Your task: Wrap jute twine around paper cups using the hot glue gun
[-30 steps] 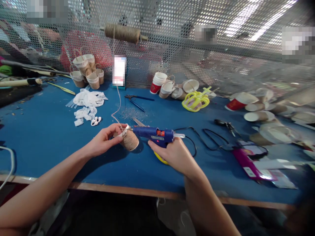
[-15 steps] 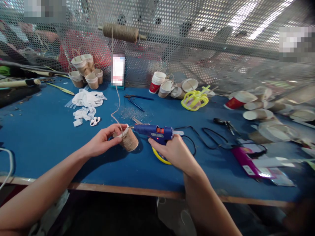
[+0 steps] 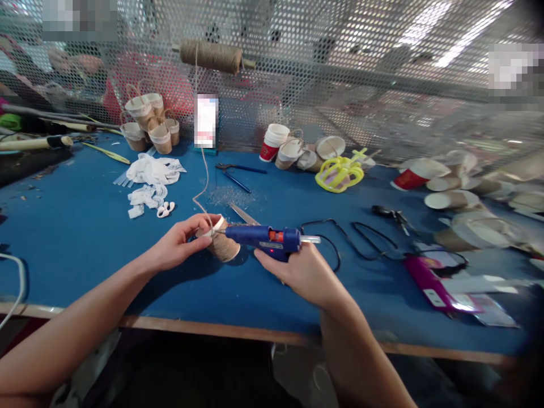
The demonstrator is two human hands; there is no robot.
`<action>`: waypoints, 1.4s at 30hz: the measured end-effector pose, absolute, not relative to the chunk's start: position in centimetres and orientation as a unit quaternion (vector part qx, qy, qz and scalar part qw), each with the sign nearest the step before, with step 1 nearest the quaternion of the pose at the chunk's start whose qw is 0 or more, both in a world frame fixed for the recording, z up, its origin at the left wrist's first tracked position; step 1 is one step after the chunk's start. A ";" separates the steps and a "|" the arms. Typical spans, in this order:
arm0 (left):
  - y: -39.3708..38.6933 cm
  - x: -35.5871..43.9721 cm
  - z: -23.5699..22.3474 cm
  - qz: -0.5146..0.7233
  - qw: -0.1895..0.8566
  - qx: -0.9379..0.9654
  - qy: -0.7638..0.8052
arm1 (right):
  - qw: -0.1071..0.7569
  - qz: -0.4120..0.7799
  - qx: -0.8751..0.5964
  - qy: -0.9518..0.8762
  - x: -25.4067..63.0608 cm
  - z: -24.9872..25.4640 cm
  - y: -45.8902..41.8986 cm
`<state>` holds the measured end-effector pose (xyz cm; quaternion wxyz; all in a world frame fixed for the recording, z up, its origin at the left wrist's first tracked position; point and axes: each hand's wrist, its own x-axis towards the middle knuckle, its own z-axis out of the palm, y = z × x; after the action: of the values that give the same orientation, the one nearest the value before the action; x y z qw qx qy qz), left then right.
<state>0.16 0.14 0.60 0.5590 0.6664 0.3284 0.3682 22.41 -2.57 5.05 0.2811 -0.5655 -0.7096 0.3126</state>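
My left hand (image 3: 181, 243) is closed on the rim of a paper cup (image 3: 225, 245) wrapped in brown twine, which is tilted with its base toward the lower right. A strand of twine (image 3: 207, 177) runs from the hand up to a spool (image 3: 211, 57) on the mesh. My right hand (image 3: 300, 271) is wrapped round the handle of a blue glue gun (image 3: 263, 235) with a lit red light and a clear glue stick at its back. The gun's nozzle is at the cup's rim, close to my left fingertips. Behind the gun lie scissors (image 3: 243, 214), partly hidden.
Twine-wrapped cups (image 3: 160, 137) stand at the back left, near white lace (image 3: 153, 170). Pliers (image 3: 241, 170), a red cup stack (image 3: 274, 141) and a yellow pumpkin-shaped piece (image 3: 339, 173) lie farther back. A black cord (image 3: 329, 222) and a purple packet (image 3: 429, 283) are at right.
The glue gun's nozzle has moved a little left and down along the cup's rim. My right hand has moved with it, while my left hand keeps hold of the cup.
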 end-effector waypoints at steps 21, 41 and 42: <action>0.1 0.3 0.7 0.374 0.548 0.670 0.332 | 0.294 0.263 -0.596 -0.699 23.1 3.7 -1.3; 0.4 0.2 0.4 0.368 0.498 0.709 0.339 | 0.347 0.348 -0.650 -0.580 25.7 1.8 4.7; 0.4 0.2 0.5 0.367 0.494 0.712 0.339 | 0.342 0.345 -0.651 -0.584 25.8 1.6 5.1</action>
<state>0.22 0.37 0.46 0.4938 0.7119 0.3387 0.3670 25.77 5.15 1.56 0.3416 -0.6511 -0.5835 0.3447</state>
